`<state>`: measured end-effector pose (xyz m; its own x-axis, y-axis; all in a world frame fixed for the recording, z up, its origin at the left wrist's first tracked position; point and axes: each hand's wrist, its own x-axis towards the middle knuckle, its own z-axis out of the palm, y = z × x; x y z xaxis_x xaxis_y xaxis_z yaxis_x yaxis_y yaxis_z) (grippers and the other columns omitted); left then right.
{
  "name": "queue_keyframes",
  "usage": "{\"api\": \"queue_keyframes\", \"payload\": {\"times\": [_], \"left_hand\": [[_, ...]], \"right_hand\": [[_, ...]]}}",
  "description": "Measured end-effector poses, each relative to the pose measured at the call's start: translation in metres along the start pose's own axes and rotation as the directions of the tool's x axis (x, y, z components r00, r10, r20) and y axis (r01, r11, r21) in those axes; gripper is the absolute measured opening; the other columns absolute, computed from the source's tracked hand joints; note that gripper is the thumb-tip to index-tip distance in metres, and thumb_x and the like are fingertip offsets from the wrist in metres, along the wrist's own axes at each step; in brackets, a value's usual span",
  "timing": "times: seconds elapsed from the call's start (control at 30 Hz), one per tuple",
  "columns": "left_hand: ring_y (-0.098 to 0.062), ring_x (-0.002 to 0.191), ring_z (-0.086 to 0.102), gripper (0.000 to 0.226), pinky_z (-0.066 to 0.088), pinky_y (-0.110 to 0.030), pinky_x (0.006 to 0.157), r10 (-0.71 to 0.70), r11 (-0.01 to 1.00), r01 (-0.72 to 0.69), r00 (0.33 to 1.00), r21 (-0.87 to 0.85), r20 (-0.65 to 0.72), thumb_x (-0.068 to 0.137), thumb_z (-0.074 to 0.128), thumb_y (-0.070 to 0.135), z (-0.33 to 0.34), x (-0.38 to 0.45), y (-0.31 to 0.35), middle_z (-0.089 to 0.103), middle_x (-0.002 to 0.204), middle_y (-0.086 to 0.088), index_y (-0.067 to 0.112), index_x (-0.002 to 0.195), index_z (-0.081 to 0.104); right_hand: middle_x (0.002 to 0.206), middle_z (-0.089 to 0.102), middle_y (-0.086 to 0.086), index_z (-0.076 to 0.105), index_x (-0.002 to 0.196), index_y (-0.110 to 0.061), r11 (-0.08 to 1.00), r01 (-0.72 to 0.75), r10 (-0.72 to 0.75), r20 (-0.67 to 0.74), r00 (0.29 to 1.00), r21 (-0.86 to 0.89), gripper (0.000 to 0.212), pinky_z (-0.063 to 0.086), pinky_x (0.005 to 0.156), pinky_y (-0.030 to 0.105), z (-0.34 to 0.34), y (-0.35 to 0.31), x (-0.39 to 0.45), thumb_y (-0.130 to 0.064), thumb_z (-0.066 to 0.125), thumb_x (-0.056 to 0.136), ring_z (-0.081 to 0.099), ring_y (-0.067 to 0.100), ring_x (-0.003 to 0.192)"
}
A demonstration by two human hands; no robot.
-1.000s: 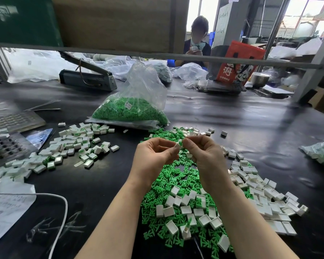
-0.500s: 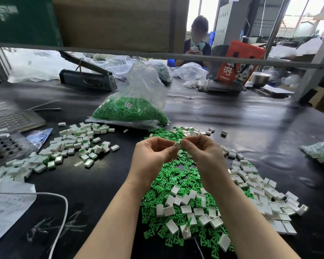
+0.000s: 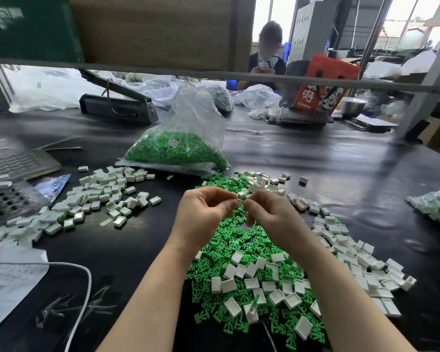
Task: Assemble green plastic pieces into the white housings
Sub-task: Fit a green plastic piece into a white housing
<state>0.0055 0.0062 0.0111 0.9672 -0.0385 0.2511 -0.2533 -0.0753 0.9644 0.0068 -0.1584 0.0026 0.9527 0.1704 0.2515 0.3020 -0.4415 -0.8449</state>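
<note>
Nearest the front edge of the dark table [image 3: 341, 174], a mixed heap of small green plastic forked pieces [image 3: 229, 240] and small white open-topped rectangular plastic housings [image 3: 277, 297] lies under and between the two forearms, spreading toward the right edge.

Above the far part of that heap, both hands meet in the air. The left hand [image 3: 203, 219] has its fingers curled with thumb and forefinger pinched at a small white part [image 3: 241, 201], and the right hand [image 3: 272, 217] pinches in from the other side, the fingertips of the two hands almost touching. The pinched part is mostly hidden; whether a green piece is already seated in it cannot be told.

The step in hand looks like pressing a green piece into a housing. To do it well, I would hold the housing steady with the open face toward the other hand, line the piece square with the cavity, and push straight in rather than at a slant, since a tilted piece would likely jam or spring away.

Toward the left edge lies a separate scatter of white housings showing green inside [image 3: 94, 199], probably finished ones. Farther back, mid-table, a clear plastic bag of green pieces [image 3: 178, 151] sits just beyond the heap.
</note>
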Motion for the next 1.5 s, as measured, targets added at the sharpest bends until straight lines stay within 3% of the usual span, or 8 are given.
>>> {"api": "queue_keyframes", "payload": {"times": [0.17,0.37,0.57,0.8,0.97,1.23,1.37,1.5], "left_hand": [[-0.017,0.072,0.069,0.006,0.058,-0.025,0.069,-0.062,0.998,0.061,0.996,0.018,0.067,0.084,0.072,0.004,0.0,-0.001,-0.002,0.073,0.078,-0.013,0.01,0.084,0.072],[-0.027,0.074,0.069,0.004,0.058,-0.04,0.077,-0.09,0.996,0.088,0.99,0.028,0.108,0.085,0.071,0.001,-0.001,0.0,-0.002,0.072,0.083,-0.023,0.005,0.086,0.069],[-0.015,0.065,0.07,0.005,0.057,-0.023,0.065,-0.084,0.996,0.086,0.982,-0.005,0.168,0.083,0.069,-0.006,-0.005,-0.001,-0.001,0.071,0.073,-0.013,-0.001,0.086,0.068],[-0.008,0.059,0.068,0.008,0.049,-0.012,0.055,-0.045,0.999,0.045,0.973,0.004,0.225,0.083,0.066,-0.012,-0.01,-0.003,0.005,0.068,0.068,-0.007,-0.004,0.082,0.067],[-0.014,0.065,0.069,0.015,0.053,-0.018,0.063,-0.039,0.998,0.024,0.967,0.059,0.253,0.083,0.067,-0.012,-0.013,-0.003,0.004,0.07,0.07,-0.008,0.002,0.078,0.068],[-0.013,0.066,0.069,0.02,0.054,-0.019,0.064,-0.027,0.994,-0.002,0.962,0.106,0.273,0.083,0.067,-0.011,-0.016,-0.002,0.005,0.071,0.069,-0.002,0.008,0.076,0.068],[-0.016,0.07,0.071,0.012,0.056,-0.022,0.068,-0.004,1.0,-0.002,0.978,0.028,0.209,0.084,0.069,-0.006,-0.014,-0.002,0.004,0.074,0.075,-0.007,0.006,0.085,0.071],[-0.01,0.071,0.068,0.007,0.053,-0.017,0.067,-0.076,0.997,0.076,0.974,0.012,0.215,0.091,0.063,0.003,-0.01,-0.002,0.0,0.071,0.079,-0.005,0.006,0.097,0.065]], "right_hand": [[0.057,0.055,-0.009,0.056,0.073,-0.019,0.999,0.013,-0.011,0.059,0.998,-0.033,0.029,0.035,0.049,0.012,-0.002,0.002,0.0,-0.015,0.051,0.101,0.046,-0.003,0.047],[0.064,0.058,0.005,0.058,0.074,-0.018,0.998,-0.041,0.048,0.155,0.987,-0.049,0.031,0.041,0.058,0.038,-0.001,0.007,0.0,-0.019,0.047,0.102,0.049,0.017,0.058],[0.068,0.054,0.001,0.056,0.074,-0.015,0.999,-0.037,0.032,0.21,0.977,0.02,0.027,0.04,0.059,0.029,-0.002,0.006,-0.002,-0.015,0.05,0.101,0.046,0.011,0.061],[0.065,0.05,0.001,0.054,0.067,-0.024,0.997,0.046,-0.03,0.245,0.969,-0.058,0.033,0.037,0.06,0.037,-0.005,0.002,-0.004,-0.018,0.052,0.099,0.044,0.016,0.061],[0.075,0.058,0.015,0.056,0.067,-0.027,0.983,0.098,-0.054,0.266,0.962,-0.155,0.032,0.045,0.064,0.046,-0.008,-0.003,-0.005,-0.021,0.053,0.098,0.05,0.024,0.065],[0.077,0.06,0.016,0.057,0.071,-0.024,0.977,0.108,-0.054,0.278,0.959,-0.182,0.028,0.047,0.069,0.05,-0.007,-0.003,-0.006,-0.021,0.053,0.099,0.055,0.035,0.075],[0.069,0.052,0.0,0.055,0.071,-0.027,0.993,0.069,-0.043,0.249,0.968,-0.094,0.027,0.042,0.06,0.041,-0.006,-0.001,-0.003,-0.027,0.051,0.098,0.045,0.016,0.062],[0.074,0.049,0.01,0.056,0.073,-0.024,0.999,0.003,-0.012,0.23,0.973,0.038,0.023,0.04,0.066,0.041,-0.003,0.0,-0.001,-0.036,0.048,0.091,0.043,0.022,0.069]]}}
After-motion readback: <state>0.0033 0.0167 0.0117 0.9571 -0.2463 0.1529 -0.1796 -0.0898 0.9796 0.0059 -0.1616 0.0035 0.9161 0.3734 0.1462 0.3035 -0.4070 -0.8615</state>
